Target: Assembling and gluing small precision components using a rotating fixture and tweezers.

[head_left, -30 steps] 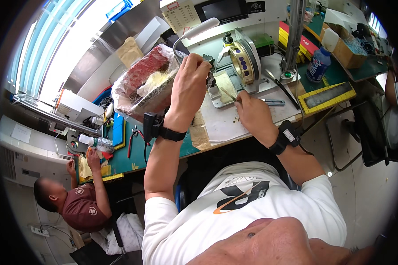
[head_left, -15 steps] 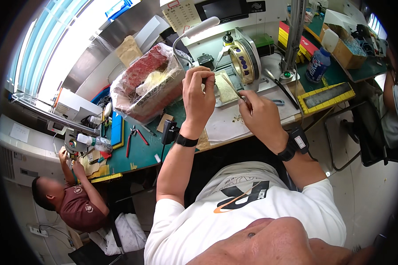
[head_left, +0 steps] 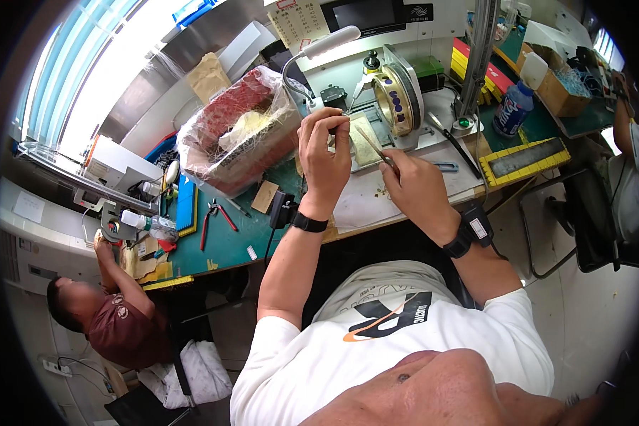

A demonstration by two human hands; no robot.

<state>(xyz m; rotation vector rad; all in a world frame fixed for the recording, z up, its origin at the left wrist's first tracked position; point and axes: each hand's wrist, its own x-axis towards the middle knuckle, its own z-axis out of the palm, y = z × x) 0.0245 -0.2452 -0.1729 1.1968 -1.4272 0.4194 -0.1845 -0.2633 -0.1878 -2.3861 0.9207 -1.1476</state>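
Over the green bench [head_left: 192, 255], the two hands are held apart, and the pale pad [head_left: 366, 150] is set just past them. By the right hand [head_left: 419, 183], a thin tool [head_left: 370, 140] is gripped between thumb and fingers, with its tip pointed up and left over the pad. By the left hand [head_left: 325, 155], thumb and fingertips are brought close together at the pad's left side; whether a tiny thing is pinched there cannot be told. Black straps [head_left: 309, 223] are worn on both wrists.

Under the right hand, white paper [head_left: 355, 209] is spread, with small bits dotted on it. Past the pad, a gold wheel [head_left: 396, 106] is stood upright, and a lamp [head_left: 332, 42] is bent over from the left. Beside the left hand, a box [head_left: 252, 160] is lined with clear plastic. Farther left, red pliers [head_left: 225, 216] are laid on the bench. To the right, a yellow tray [head_left: 486, 170] and a blue bottle [head_left: 511, 112] are placed. At the far left, a co-worker [head_left: 124, 330] is seated.
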